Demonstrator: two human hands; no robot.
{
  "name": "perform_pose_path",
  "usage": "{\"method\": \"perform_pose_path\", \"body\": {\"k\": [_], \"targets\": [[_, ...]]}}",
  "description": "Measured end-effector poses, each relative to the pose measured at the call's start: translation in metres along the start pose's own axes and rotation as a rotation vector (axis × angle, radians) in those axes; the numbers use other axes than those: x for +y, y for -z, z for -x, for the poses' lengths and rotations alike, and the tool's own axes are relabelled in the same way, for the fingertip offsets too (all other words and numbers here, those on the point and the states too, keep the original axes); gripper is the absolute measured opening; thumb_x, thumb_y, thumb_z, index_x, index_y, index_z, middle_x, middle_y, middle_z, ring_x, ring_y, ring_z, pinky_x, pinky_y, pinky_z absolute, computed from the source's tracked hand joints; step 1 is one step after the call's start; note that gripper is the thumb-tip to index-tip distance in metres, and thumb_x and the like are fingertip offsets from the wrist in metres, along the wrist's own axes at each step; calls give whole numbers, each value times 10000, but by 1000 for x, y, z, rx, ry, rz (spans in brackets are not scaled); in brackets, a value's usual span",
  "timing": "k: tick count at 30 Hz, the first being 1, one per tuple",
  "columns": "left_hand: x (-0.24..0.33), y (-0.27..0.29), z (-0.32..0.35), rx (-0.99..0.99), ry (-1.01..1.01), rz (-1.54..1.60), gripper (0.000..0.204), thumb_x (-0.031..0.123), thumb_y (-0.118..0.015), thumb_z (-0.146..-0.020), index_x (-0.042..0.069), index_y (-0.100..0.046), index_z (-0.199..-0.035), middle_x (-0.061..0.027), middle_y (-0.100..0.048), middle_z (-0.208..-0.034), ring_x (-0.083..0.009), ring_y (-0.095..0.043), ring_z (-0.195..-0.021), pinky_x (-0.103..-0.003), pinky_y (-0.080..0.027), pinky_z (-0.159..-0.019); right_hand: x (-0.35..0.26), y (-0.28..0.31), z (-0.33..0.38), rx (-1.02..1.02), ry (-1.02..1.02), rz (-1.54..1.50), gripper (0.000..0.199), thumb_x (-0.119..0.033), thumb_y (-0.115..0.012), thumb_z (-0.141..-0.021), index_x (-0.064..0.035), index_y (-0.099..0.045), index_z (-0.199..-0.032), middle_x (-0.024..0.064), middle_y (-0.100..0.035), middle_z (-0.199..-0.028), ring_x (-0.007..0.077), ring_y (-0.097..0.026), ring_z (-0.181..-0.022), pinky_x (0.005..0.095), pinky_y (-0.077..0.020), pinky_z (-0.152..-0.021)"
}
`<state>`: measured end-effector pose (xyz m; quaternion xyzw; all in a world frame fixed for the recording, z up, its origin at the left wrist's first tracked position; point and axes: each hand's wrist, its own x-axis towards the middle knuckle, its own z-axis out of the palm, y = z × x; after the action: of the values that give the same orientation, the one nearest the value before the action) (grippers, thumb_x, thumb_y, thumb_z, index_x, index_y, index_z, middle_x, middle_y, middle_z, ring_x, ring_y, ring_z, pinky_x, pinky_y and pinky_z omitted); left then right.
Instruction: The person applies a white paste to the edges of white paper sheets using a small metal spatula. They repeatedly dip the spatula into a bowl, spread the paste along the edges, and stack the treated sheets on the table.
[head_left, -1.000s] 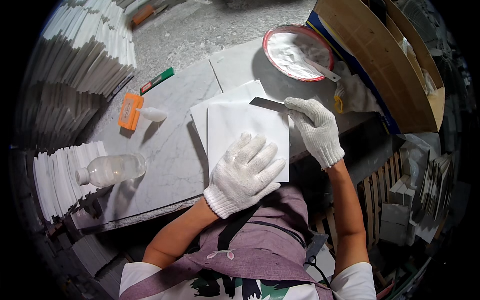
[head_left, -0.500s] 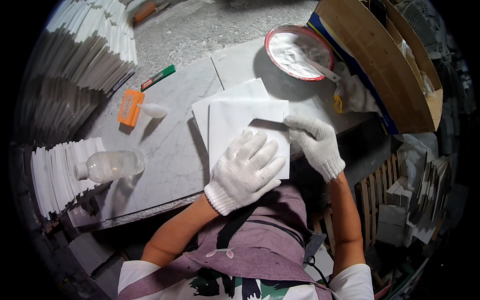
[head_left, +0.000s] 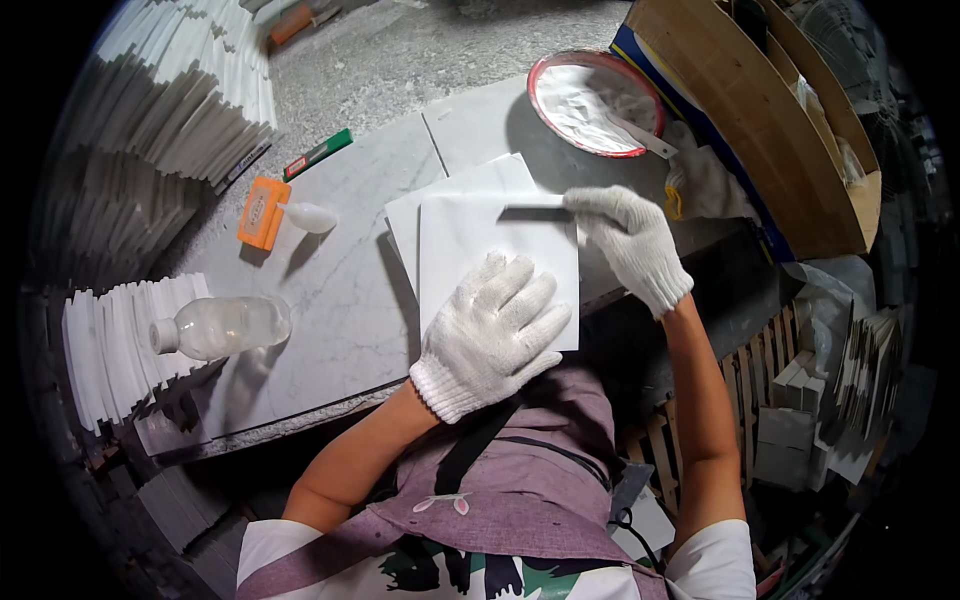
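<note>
1. The left hand point(head_left: 493, 335), gloved, lies palm down with fingers spread on the near half of the white upper slab point(head_left: 455, 240), grasping nothing.
2. The right hand point(head_left: 625, 235), gloved too, is curled around the right end of a thin flat blade point(head_left: 540, 201), which reaches leftward over the upper slab near its far edge. Whether the blade touches the face there I cannot tell.
3. The upper slab is at the bench's point(head_left: 300, 350) near edge, its near right corner seemingly past it. It sits on a lower slab point(head_left: 490, 178), turned askew and showing at the far and left sides.
4. Done, as far as shows: the upper slab is placed on the lower one and steadied. The blade is over its face, so I judge the work there unfinished. Any coating is hard to make out, white on white.
5. The lower slab is mostly covered, so its state stays hidden.
6. Toward the bench's far edge, right of the slabs, a red-rimmed bowl point(head_left: 532, 95) holds white material point(head_left: 575, 105) with a spatula point(head_left: 650, 142) in it.
7. By the bench's left end, a clear bottle point(head_left: 235, 328) lies beside a row of white slabs point(head_left: 130, 345).
</note>
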<state>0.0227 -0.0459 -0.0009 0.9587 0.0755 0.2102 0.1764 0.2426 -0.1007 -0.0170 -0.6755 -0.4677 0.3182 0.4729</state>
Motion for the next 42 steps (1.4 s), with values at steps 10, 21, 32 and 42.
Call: {"method": "perform_pose_path", "body": {"k": [10,21,32,42], "targets": [[-1,-1,0,-3,-15,17,505,368,-759,-669,75,-670,-1072,-122,-590,-1144,-352,-544,-1095,-519,-449,-967,4,5,12,-81,-62,-48,209,-38,-646,-888,3,-715,-1081,81,-715,-1006,132,-661,-836,254,-525,-794],[-4,3,5,97,96,195,593,432,-754,-772,43,-610,-1196,-141,-592,-1184,-340,-584,-1084,-441,-472,-939,-13,-10,110,389,-242,-830,397,-101,-558,-972,-5,-487,-1350,59,-569,-879,79,-497,-668,193,-428,-566],[46,4,1,-52,814,1213,216,118,-666,-919,-34,-661,-1072,-72,-700,-923,-95,-645,-798,-239,-530,-684,-46,-51,144,299,-221,-266,557,-71,-704,-889,11,-490,-1397,110,-683,-1131,118,-647,-914,257,-543,-790],[41,2,5,92,407,607,272,293,-702,-827,56,-673,-697,-102,-601,-597,-275,-600,-546,-365,-476,-522,-45,-30,162,192,-385,-140,316,-79,-682,-893,15,-647,-1192,84,-695,-1016,116,-646,-808,247,-537,-710]]}}
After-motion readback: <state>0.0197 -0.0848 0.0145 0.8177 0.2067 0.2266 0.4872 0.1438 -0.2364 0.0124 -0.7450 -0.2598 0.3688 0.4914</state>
